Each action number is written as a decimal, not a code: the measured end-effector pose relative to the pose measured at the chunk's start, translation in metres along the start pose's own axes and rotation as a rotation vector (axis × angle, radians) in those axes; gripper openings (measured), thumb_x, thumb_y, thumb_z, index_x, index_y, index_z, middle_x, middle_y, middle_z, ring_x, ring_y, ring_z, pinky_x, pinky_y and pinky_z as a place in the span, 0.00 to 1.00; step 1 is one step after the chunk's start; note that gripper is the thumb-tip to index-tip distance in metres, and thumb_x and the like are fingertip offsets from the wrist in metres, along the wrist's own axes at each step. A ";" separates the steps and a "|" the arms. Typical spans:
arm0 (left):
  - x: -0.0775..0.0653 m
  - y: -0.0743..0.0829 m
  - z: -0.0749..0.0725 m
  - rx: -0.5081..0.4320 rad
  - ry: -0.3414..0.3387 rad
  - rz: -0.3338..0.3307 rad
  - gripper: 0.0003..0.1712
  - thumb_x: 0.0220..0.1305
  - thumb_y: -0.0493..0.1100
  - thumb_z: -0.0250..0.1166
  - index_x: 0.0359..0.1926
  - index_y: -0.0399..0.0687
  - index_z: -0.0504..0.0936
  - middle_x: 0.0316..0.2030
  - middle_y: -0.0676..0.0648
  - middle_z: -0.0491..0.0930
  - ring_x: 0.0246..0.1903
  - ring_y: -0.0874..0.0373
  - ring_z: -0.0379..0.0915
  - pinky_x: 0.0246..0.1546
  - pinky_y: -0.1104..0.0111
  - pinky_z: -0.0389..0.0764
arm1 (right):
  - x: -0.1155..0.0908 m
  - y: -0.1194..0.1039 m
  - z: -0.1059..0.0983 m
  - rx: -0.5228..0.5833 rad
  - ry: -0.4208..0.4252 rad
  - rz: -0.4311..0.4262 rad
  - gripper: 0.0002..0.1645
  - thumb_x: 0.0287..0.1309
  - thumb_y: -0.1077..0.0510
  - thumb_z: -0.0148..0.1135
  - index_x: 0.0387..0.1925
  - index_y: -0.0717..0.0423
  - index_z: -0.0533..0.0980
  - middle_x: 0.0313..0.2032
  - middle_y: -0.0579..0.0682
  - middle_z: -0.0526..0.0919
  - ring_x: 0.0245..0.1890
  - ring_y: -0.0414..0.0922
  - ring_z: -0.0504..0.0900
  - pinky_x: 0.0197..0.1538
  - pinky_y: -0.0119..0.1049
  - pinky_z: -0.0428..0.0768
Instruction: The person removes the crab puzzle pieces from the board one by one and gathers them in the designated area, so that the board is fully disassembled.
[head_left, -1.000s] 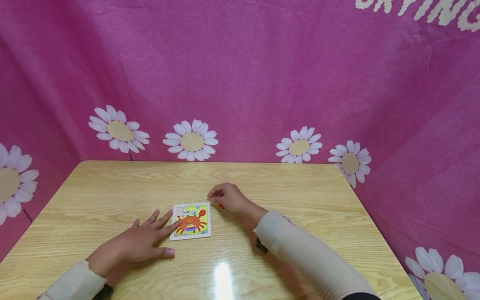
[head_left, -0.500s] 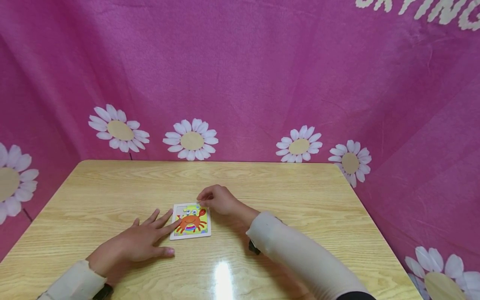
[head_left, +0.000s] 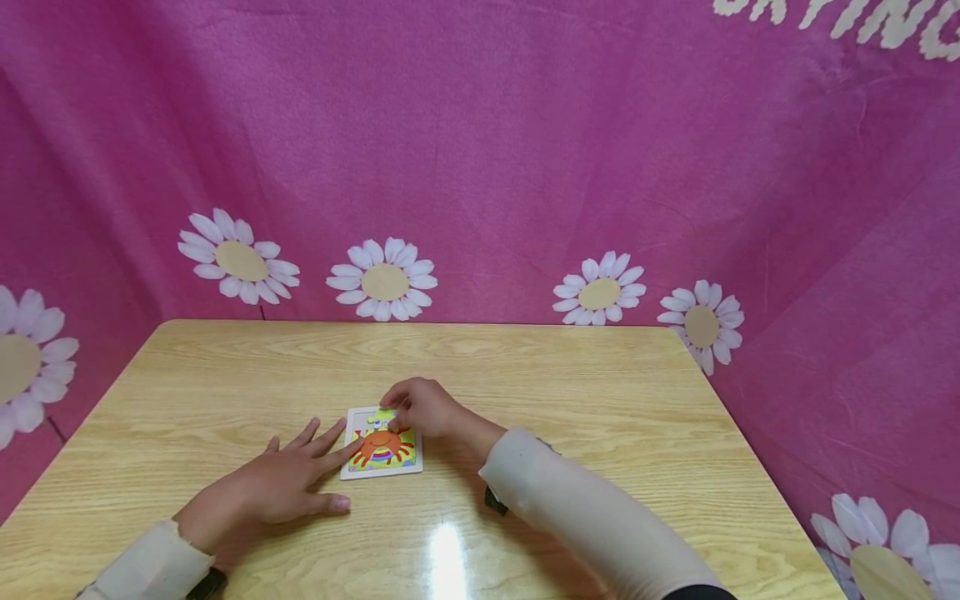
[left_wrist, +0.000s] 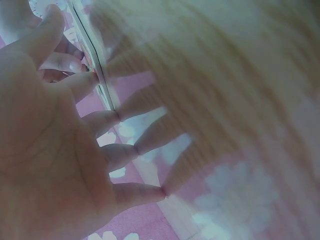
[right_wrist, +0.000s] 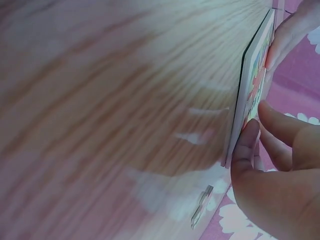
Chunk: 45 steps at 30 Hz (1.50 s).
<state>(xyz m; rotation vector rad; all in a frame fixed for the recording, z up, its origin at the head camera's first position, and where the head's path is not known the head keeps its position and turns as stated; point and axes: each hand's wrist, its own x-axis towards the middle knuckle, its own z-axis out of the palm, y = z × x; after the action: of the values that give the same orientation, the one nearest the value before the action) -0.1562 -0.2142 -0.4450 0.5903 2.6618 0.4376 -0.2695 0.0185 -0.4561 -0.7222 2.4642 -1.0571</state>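
A small square crab puzzle in a white frame lies on the table, with a bare grey slot at its upper left corner. My left hand rests flat beside it, fingers spread; a fingertip reaches over its left side onto the picture. My right hand is over the puzzle's upper right part, its bent fingertips at the picture. In the right wrist view, the right thumb and forefinger are at the puzzle's face. Whether they pinch a piece is unclear. A small flat piece lies on the table nearby.
The wooden table reaches back to a pink curtain printed with white daisies. A bright light reflection shows on the tabletop near the front. The right forearm spans the table's right front.
My right hand has moved left from beside the puzzle's upper right corner to over the picture, covering the crab's right claw. The left hand has stayed in place.
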 end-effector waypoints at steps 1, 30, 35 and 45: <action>0.000 0.000 0.000 0.002 0.000 -0.001 0.51 0.62 0.75 0.62 0.80 0.62 0.61 0.82 0.42 0.47 0.78 0.27 0.38 0.61 0.19 0.47 | 0.001 0.000 0.000 -0.007 0.000 0.001 0.16 0.58 0.66 0.74 0.48 0.58 0.85 0.41 0.48 0.85 0.36 0.37 0.76 0.46 0.29 0.77; 0.000 0.001 0.000 -0.003 0.009 0.006 0.50 0.62 0.74 0.62 0.80 0.62 0.62 0.82 0.42 0.48 0.78 0.27 0.38 0.61 0.19 0.46 | 0.005 -0.008 0.004 -0.124 -0.058 0.044 0.16 0.59 0.69 0.72 0.47 0.52 0.82 0.41 0.43 0.79 0.37 0.39 0.74 0.45 0.28 0.75; 0.001 0.001 0.001 0.004 0.013 0.007 0.51 0.62 0.75 0.62 0.80 0.62 0.62 0.82 0.42 0.48 0.78 0.27 0.39 0.61 0.19 0.47 | 0.009 -0.006 0.006 -0.126 -0.076 0.046 0.16 0.59 0.69 0.72 0.47 0.52 0.81 0.41 0.43 0.78 0.39 0.39 0.73 0.46 0.28 0.75; 0.000 0.002 0.001 0.001 0.010 0.004 0.50 0.62 0.75 0.62 0.80 0.62 0.62 0.82 0.42 0.48 0.78 0.27 0.39 0.61 0.19 0.47 | 0.007 -0.006 0.002 -0.052 -0.069 0.027 0.18 0.57 0.72 0.72 0.44 0.51 0.79 0.41 0.44 0.78 0.40 0.41 0.74 0.46 0.29 0.75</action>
<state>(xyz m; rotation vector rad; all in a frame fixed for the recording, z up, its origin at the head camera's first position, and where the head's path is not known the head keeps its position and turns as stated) -0.1555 -0.2127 -0.4449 0.5952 2.6712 0.4423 -0.2723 0.0090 -0.4538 -0.7270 2.4436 -0.9453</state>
